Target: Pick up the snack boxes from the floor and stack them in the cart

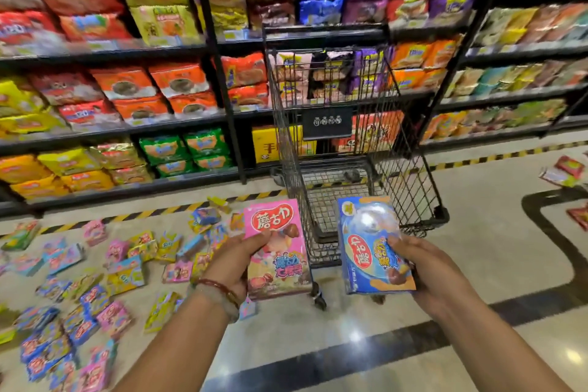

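My left hand grips a pink snack box by its left edge, thumb on the front face. My right hand grips a blue snack box by its right edge. Both boxes are held up just in front of the near end of the black wire shopping cart, which stands in the aisle facing the shelves. Its basket looks bare inside. Several pink, blue and yellow snack boxes lie scattered on the floor at the lower left.
Tall black shelves packed with snack bags run behind the cart and along the left. A yellow-black hazard stripe marks the floor at the shelf base. A few more packets lie on the floor at the far right.
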